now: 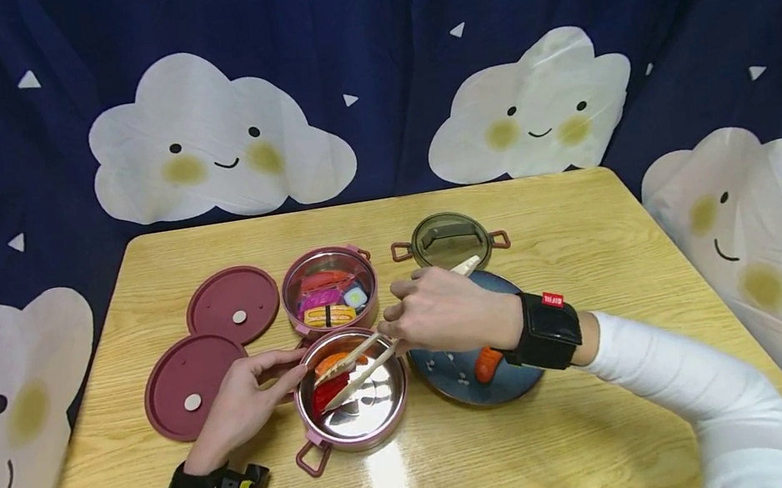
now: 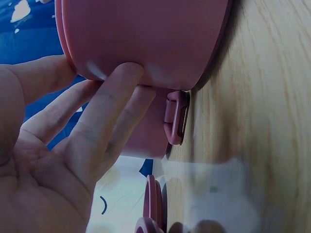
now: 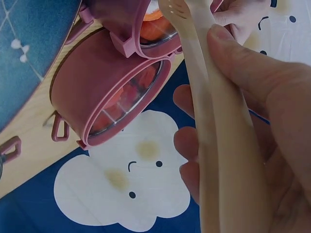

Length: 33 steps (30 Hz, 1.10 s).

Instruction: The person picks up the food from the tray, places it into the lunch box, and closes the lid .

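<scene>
My right hand (image 1: 450, 311) holds a pair of cream tongs (image 3: 209, 121), whose tips reach down into the near pink pot (image 1: 360, 442). Inside that pot lie an orange sushi piece (image 1: 340, 362) and a red piece (image 1: 330, 392); the tong arms stand apart over them. Whether the tips touch the red piece, I cannot tell. My left hand (image 1: 249, 392) touches the near pot's left side. In the left wrist view, its extended fingers (image 2: 104, 111) rest against the pot's outer wall (image 2: 146, 39).
Behind stands a second pink pot (image 1: 289, 306) with several sushi pieces. A blue plate (image 1: 450, 383) with an orange sushi piece (image 1: 487, 364) lies right, partly under my right arm. Two maroon lids (image 1: 186, 372) lie left. A glass lid (image 1: 438, 254) sits at the back.
</scene>
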Tool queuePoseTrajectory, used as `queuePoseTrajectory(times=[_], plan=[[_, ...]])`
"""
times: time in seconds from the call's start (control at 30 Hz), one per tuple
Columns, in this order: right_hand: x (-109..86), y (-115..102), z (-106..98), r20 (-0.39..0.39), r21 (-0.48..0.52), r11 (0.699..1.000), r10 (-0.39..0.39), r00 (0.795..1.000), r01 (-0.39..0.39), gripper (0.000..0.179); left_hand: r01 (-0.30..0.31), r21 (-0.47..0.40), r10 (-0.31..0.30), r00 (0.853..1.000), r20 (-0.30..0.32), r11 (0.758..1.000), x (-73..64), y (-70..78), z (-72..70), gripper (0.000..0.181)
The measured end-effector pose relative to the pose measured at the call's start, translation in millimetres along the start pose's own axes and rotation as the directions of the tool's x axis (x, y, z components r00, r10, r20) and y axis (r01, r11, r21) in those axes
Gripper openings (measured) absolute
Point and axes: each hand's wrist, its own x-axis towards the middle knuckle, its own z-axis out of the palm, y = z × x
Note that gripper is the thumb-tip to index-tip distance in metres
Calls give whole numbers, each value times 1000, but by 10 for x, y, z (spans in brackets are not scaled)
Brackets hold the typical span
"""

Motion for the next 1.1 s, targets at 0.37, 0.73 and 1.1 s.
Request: queuePoseTrajectory(times=[0.37,0.73,1.1], plan=[[-12,22,-12,-25,39,999,4,1000,-3,29,-7,37,8,1000,-17,999,5,-8,2,31],[-180,130,-191,-79,25,1000,11,997,-9,33,-9,14,9,1000,-8,1000,-6,17,-6,31],[-478,239,-438,-107,11,999,39,994,-38,39,7,23,-7,1000,-17,1000,10,-15,14,30]])
